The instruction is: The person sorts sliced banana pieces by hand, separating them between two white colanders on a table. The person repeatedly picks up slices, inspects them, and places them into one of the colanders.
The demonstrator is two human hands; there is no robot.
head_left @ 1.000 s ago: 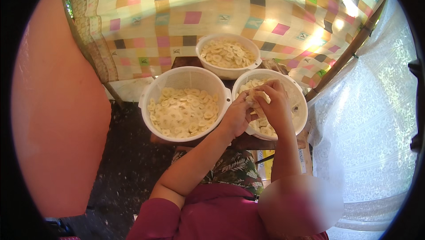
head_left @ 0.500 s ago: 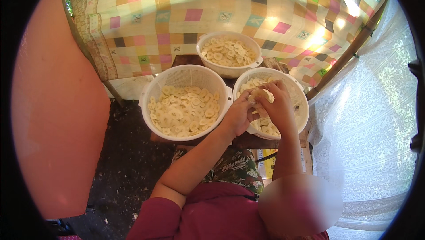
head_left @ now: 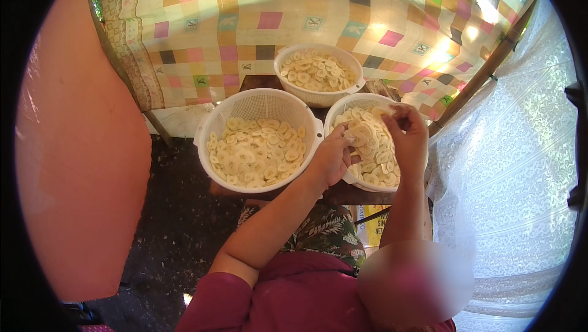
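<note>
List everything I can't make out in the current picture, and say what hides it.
All in the head view:
Number of slices in the left hand: they overlap.
Whether the right hand pinches one: too small, partly covered by its fingers.
Right basket's far right side: behind that hand and forearm.
Most of the tabletop: under baskets.
Lower right: a blurred patch.

Maroon short-sleeved top (head_left: 291, 292), dark leaf-patterned garment (head_left: 324, 234) over the lap
</note>
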